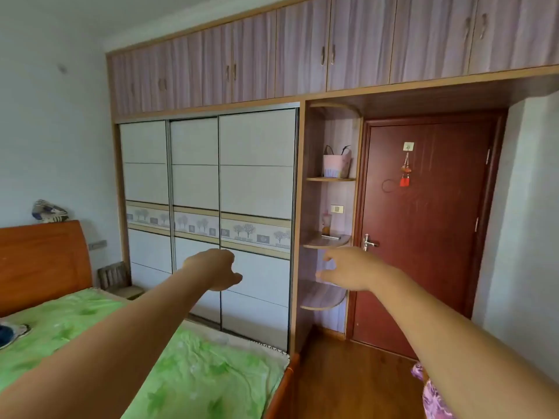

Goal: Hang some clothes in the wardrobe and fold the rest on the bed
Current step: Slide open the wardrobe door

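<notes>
The green-covered bed (196, 373) lies nearest, with a dark blue item (6, 334), perhaps clothing, at its left edge. Both arms reach over it. The left hand (214, 269) is loosely curled and the right hand (348, 270) spread, both empty, probably aiming to slide the wardrobe (257, 192) doors, which are closed. Corner shelves (328, 244) stand beside it.

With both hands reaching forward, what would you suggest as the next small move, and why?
Probably slide the rightmost wardrobe door open with the left hand, which is level with its edge: all three sliding doors are closed, and the right hand is empty too.
</notes>
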